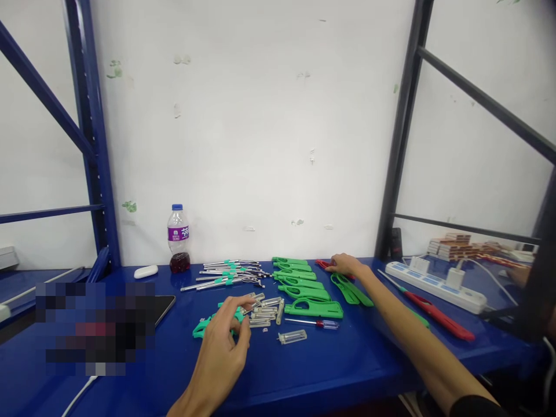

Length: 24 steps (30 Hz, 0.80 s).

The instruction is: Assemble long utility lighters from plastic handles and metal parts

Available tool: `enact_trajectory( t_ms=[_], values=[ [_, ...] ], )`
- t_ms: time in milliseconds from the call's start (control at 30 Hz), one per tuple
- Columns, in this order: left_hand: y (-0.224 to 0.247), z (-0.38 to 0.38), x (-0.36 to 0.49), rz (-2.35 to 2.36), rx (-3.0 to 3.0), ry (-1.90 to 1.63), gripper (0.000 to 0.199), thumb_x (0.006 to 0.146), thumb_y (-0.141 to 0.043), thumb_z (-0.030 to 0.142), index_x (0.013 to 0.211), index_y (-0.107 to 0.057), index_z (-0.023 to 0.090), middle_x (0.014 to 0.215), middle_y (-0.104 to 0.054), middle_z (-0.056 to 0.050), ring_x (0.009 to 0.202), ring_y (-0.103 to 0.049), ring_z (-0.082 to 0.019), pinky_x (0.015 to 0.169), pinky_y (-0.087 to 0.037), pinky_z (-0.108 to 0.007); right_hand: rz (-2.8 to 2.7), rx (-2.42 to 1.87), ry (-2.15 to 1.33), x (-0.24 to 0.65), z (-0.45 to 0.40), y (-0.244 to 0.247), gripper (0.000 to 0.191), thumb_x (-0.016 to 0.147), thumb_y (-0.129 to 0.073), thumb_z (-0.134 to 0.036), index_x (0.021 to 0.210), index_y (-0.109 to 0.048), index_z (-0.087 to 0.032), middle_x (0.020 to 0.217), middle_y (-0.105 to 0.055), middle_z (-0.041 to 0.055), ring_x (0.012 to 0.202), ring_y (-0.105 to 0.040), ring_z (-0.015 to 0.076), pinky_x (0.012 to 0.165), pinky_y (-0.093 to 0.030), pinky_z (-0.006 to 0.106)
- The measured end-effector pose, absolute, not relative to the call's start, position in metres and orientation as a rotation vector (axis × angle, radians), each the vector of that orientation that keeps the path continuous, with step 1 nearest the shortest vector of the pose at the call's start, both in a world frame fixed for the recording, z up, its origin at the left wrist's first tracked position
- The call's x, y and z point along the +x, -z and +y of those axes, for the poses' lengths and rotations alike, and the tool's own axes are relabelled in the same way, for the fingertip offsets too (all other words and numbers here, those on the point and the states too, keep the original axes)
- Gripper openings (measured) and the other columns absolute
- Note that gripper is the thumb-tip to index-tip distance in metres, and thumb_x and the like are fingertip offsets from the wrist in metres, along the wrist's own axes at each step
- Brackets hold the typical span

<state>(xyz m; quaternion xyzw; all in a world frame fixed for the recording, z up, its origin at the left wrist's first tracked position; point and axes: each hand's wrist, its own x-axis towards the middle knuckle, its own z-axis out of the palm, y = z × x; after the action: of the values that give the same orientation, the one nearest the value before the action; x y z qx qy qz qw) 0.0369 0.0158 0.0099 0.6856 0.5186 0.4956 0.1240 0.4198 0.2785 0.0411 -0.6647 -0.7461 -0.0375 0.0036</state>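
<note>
My left hand hovers over the near middle of the table with thumb and fingers apart, beside teal plastic pieces and a heap of clear lighter fuel tanks. Farther back on the right, my right hand closes its fingertips on a red lighter casing; the fingers partly cover it. Green lighter casing halves lie in a column between my hands, and more green casings are just below my right hand. Several metal lighter tubes with teal triggers lie at back left.
A screwdriver and a single clear tank lie in front. On the right are a red lighter and a white power strip. A bottle, a white case and a phone are on the left.
</note>
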Motion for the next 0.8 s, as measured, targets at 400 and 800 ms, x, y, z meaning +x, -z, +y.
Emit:
enact_trajectory(
  t_ms=[400,800],
  values=[
    [-0.019,0.011,0.038,1.512,2.058,-1.413,0.031,0.103,-0.043,0.035,0.116,-0.068,0.022,0.067,-0.065,0.001,0.054,-0.065,-0.020,0.056,-0.048,-0.030,-2.303,-1.823,0.385,0.401,0.236,-0.078,0.036,0.102,-0.067,-0.036,0.133,-0.063,-0.018,0.133,-0.065,0.0104,0.111,-0.069,0.0259,0.093,-0.060,0.047],
    [-0.016,0.015,0.037,1.503,2.043,-1.496,0.025,0.098,-0.045,0.032,0.104,-0.068,0.023,0.058,-0.058,0.004,0.047,-0.060,-0.018,0.047,-0.041,-0.028,-2.658,-0.895,0.425,0.317,0.041,-0.044,0.043,0.095,-0.065,-0.059,0.118,-0.064,-0.023,0.105,-0.075,0.0040,0.090,-0.072,0.0240,0.082,-0.053,0.036]
  ],
)
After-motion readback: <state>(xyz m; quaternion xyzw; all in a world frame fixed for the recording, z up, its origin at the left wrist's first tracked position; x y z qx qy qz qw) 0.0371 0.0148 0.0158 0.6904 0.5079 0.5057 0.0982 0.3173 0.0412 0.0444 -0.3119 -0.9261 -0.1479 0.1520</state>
